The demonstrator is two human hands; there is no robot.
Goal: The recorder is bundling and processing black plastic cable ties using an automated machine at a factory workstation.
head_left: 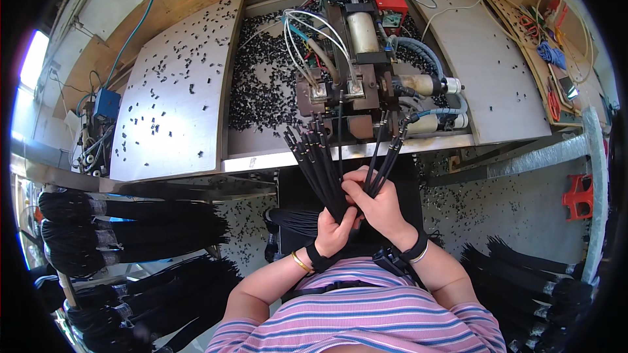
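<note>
At the centre of the frame, just below the front edge of the worktop (176, 111), a fan of black cables (320, 163) is gripped by both hands. The left hand (335, 232) is closed around the lower end of the bundle, its fingers wrapped tight, while the right hand (379, 206) is closed on a few cables split off to the right, whose tips reach up toward the small press machine (353, 59) in the upper middle. For the step in hand to be done well, the bundle is best kept firmly clamped low down so that the ends stay fanned and apart, and a single cable is best guided straight toward the machine's mouth without crossing its neighbours. Hoses and thin wires (307, 33) hang close around the machine's front and could snag a cable tip that is brought in at an angle. Small black offcuts (261, 85) are heaped in the tray beside the machine and scattered over the pale plates. Tied bundles of finished black cables (131, 222) are stacked at the lower left, and more lie at the lower right (523, 274), well apart from the hands.
</note>
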